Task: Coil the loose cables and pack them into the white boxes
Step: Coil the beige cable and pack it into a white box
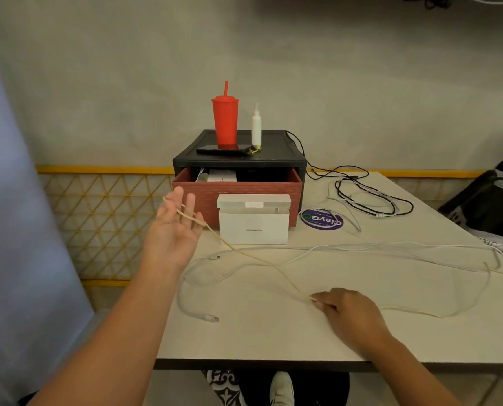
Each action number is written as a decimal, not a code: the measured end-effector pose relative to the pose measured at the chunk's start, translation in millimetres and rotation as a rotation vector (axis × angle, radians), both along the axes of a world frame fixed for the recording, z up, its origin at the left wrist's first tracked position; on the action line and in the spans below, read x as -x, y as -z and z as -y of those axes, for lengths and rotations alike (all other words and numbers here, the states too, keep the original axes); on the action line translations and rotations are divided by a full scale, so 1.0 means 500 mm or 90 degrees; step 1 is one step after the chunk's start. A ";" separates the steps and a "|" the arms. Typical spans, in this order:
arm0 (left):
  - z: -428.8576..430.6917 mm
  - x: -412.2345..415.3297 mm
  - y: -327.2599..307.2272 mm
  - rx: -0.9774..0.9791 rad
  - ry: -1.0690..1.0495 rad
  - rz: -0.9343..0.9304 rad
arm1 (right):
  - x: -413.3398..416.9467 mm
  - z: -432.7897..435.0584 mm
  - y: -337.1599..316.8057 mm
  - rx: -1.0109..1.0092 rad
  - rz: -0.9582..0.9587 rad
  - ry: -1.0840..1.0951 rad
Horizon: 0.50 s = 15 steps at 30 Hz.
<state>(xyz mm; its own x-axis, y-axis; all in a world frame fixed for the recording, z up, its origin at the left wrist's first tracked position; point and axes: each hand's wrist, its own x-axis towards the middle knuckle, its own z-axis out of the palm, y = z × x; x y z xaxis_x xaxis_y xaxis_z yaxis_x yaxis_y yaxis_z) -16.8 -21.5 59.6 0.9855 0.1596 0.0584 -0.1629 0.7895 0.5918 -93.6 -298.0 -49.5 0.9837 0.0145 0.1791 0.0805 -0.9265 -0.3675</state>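
left hand: our left hand point(172, 230) is raised above the table's left edge, palm up and fingers straight – released, not clenched. a thin cream-coloured cable point(291, 282) lies across the fingers; we cannot tell whether it is wound round them or only draped.
right hand: our right hand point(347, 315) rests low on the pale flat table point(273, 341), fingers curled, pinching that same cable at the fingertips.
cable's run: from the left fingers it slopes down over the table to the right hand, then trails on behind it to the right in a loose bend.
step in hand: we judge this to be the start of coiling, the left hand serving as the former.
doing it well: we should feed slack with the right hand instead of dragging, lay each turn flat beside the last across the left fingers, and keep the turns small enough for the box. light tension only – a tight pull could slide the cable off the straight fingers.
snag risk: a long white charging cable point(361, 245) crosses the cream one on the table, so we should lift clear of it.
target: a small white cardboard box point(253, 228) stands with its lid flap up, against the red-brown drawer point(203, 197) of a black plastic drawer unit point(238, 159).
still loose: a tangle of black and white cables point(373, 200) lies far right, well apart from our hands.
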 end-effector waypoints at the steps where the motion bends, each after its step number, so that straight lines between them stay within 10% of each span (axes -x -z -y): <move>1: 0.006 -0.007 -0.011 -0.023 -0.013 0.004 | 0.002 -0.004 0.000 -0.004 0.001 -0.016; 6: 0.034 -0.041 -0.041 -0.049 -0.078 0.005 | 0.003 -0.011 0.002 -0.036 -0.003 -0.071; 15: 0.039 -0.032 0.046 -0.870 -0.028 0.133 | 0.004 0.003 -0.009 -0.389 0.025 0.002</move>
<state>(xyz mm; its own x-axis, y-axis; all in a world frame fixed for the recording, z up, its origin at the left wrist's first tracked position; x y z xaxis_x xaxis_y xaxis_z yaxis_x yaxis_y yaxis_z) -0.9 -40.9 36.6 0.9348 -0.1129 0.3367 -0.3529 -0.3999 0.8459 -95.5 -299.6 -44.7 0.9761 -0.1056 0.1899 0.1019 -0.5497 -0.8291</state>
